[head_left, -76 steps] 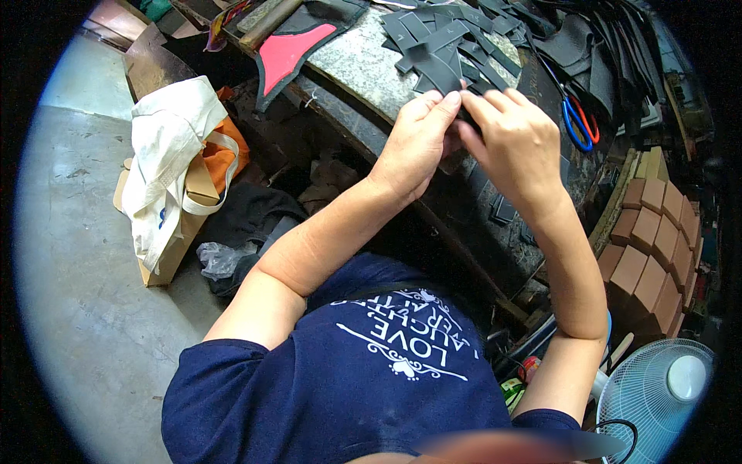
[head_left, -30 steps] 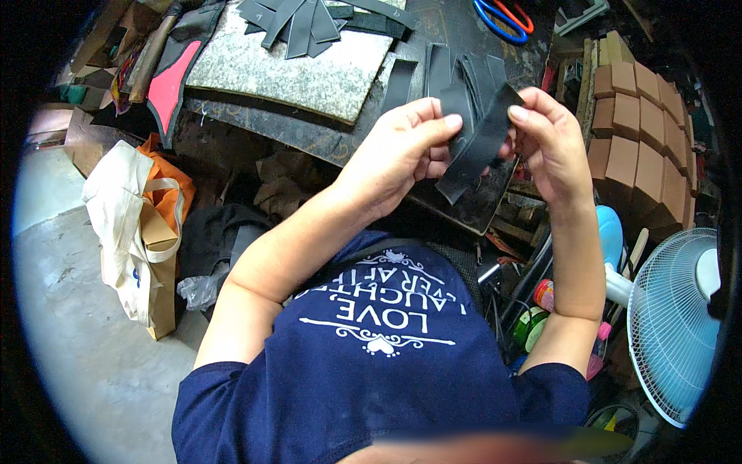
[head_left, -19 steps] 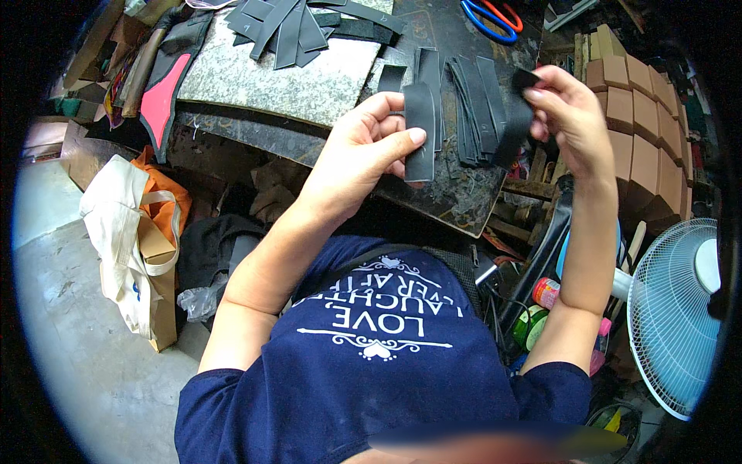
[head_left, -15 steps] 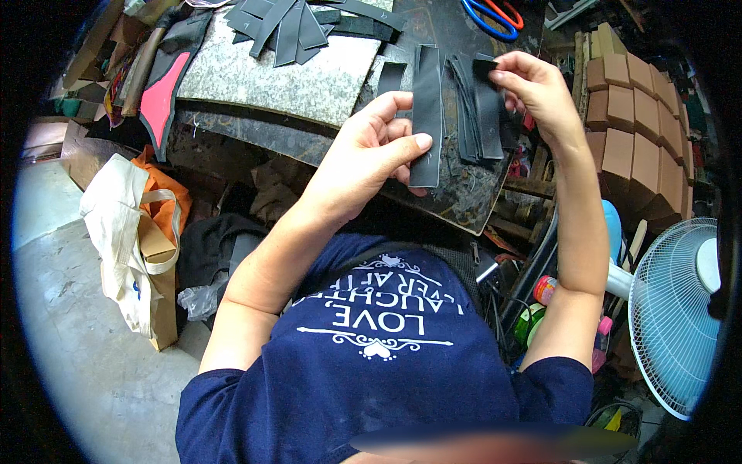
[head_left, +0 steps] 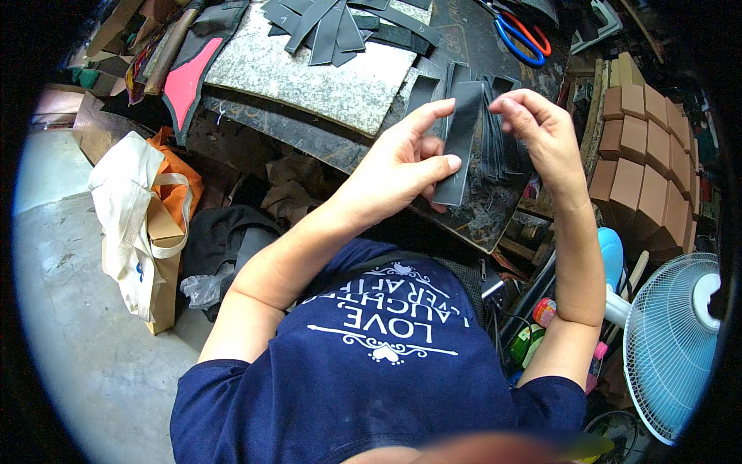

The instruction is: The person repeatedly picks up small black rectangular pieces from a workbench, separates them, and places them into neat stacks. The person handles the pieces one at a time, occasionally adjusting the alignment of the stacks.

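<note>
My left hand (head_left: 406,158) grips a dark grey leather strip (head_left: 461,139) between thumb and fingers and holds it upright over the worktable's edge. My right hand (head_left: 533,127) hovers just right of the strip's top end, fingers curled and pinched near it; whether it touches is unclear. Behind the strip, a row of several similar dark strips (head_left: 501,147) lies on the black worktop (head_left: 475,216).
A speckled stone slab (head_left: 325,77) carries more dark strips (head_left: 332,23). Blue-and-red scissors (head_left: 516,35) lie at the back. Brown blocks (head_left: 645,147) stack at right, a white fan (head_left: 671,340) at lower right. A white bag (head_left: 127,209) and paper bag stand on the floor at left.
My right hand let go of the strip it laid on the row and came back left toward the strip in my left hand. The left hand has kept its strip throughout.
</note>
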Demonstrator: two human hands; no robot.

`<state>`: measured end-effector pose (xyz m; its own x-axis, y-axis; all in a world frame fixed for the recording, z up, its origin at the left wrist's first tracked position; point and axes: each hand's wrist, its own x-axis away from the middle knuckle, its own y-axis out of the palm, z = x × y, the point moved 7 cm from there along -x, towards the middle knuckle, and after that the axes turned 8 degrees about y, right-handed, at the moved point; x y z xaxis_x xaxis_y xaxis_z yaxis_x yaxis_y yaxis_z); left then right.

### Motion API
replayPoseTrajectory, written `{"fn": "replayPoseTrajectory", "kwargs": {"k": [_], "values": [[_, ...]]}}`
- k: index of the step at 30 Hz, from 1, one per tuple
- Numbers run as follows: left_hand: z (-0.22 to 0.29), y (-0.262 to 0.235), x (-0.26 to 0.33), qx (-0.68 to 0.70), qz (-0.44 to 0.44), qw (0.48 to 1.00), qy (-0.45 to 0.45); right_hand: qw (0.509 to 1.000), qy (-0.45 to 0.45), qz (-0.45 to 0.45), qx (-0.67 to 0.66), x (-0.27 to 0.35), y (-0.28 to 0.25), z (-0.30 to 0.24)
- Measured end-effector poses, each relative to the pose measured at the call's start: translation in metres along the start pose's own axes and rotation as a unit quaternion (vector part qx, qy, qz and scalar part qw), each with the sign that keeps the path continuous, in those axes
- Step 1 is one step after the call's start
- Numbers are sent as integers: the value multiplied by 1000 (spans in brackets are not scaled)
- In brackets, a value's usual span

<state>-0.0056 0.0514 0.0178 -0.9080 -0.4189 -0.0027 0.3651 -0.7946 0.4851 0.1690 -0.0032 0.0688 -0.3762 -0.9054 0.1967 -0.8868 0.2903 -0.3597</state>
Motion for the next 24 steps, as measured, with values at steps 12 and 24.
{"fn": "replayPoseTrajectory", "kwargs": {"k": [12, 24], "values": [[9, -1, 8, -124, 10, 992, 17, 1000, -24, 13, 2, -32, 3, -1], [17, 19, -9, -680, 47, 696, 227, 855, -207, 210, 427, -34, 12, -20]]}}
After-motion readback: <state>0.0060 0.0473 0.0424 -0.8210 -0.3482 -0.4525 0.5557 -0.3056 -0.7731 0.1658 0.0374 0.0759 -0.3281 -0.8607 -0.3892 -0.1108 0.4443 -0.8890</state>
